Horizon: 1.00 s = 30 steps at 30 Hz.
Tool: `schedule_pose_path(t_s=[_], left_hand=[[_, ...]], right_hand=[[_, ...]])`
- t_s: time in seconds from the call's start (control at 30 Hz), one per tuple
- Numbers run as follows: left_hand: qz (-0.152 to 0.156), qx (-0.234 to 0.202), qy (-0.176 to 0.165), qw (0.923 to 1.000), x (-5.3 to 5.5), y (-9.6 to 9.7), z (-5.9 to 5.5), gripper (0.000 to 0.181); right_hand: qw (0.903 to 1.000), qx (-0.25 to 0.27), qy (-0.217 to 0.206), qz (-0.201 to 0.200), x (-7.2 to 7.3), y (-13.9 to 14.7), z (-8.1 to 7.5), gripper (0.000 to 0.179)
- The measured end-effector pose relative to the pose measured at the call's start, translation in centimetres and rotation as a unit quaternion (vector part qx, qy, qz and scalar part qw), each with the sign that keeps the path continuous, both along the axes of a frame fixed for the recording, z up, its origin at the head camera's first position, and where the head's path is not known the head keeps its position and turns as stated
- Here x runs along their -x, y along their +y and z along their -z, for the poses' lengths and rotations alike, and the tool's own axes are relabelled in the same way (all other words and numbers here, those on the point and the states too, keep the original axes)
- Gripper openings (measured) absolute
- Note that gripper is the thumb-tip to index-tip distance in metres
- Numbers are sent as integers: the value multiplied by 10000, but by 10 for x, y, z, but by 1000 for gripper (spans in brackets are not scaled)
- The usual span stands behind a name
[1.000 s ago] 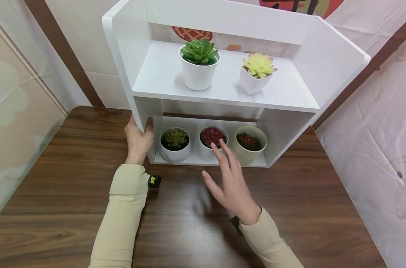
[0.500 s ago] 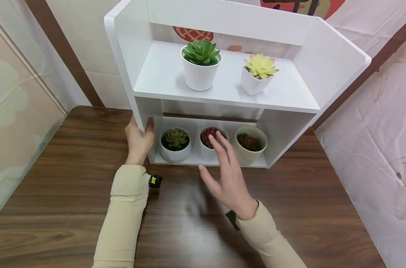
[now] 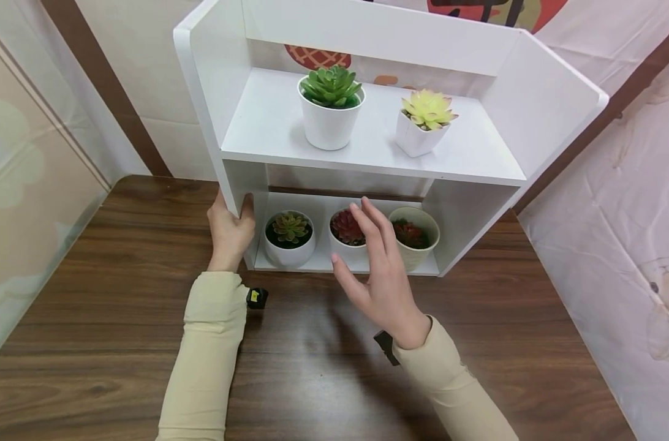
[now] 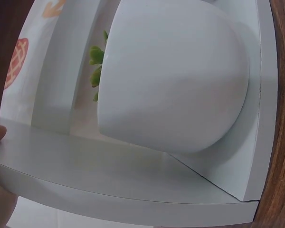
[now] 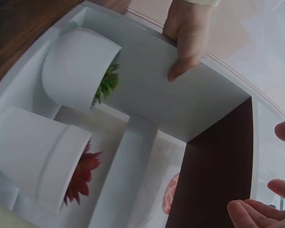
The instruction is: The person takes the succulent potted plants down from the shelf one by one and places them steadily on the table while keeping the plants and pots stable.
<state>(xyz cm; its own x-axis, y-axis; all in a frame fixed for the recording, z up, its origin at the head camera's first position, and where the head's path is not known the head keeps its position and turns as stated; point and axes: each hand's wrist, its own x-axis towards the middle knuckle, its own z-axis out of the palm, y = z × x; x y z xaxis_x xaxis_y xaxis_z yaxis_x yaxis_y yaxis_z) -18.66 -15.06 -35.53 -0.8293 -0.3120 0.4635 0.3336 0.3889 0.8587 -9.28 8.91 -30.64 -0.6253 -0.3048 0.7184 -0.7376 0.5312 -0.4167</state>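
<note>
A white two-tier shelf stands on the wooden table. My left hand grips its left side panel, thumb on the inner face. In the right wrist view that same left hand shows over the panel's edge. My right hand hovers before the lower tier with fingers spread, holding nothing. Its fingers overlap a red succulent in a white pot and the edge of a cream pot. To the left sits a green succulent in a round white pot.
On the upper tier are a dark green succulent in a white pot and a yellow-green one in a small angular pot. Printed fabric hangs behind and beside the brown table.
My right hand has shifted slightly up and forward, from in front of the red succulent toward its right side. The left hand stays on the panel; pots and shelf remain in place.
</note>
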Motion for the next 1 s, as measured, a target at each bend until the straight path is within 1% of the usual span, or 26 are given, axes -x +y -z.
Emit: schedule_pose_path(t_s=[0.23,0.5,0.77,1.0], left_hand=[[31,20,14,10000,0,0,0,34],[5,-3,-15,10000,1,0,1,34],[24,-50,-42,10000,1,0,0,35],[44,-80,-44,9999,1,0,0,35]], right_hand=[[9995,250,162,117,4,-1,-10,62],[9982,539,193,160,8,-3,-20,61],[9939,925,597,87,15,-8,-36,57],[9910,1243,487,-69,20,-11,-44,56]])
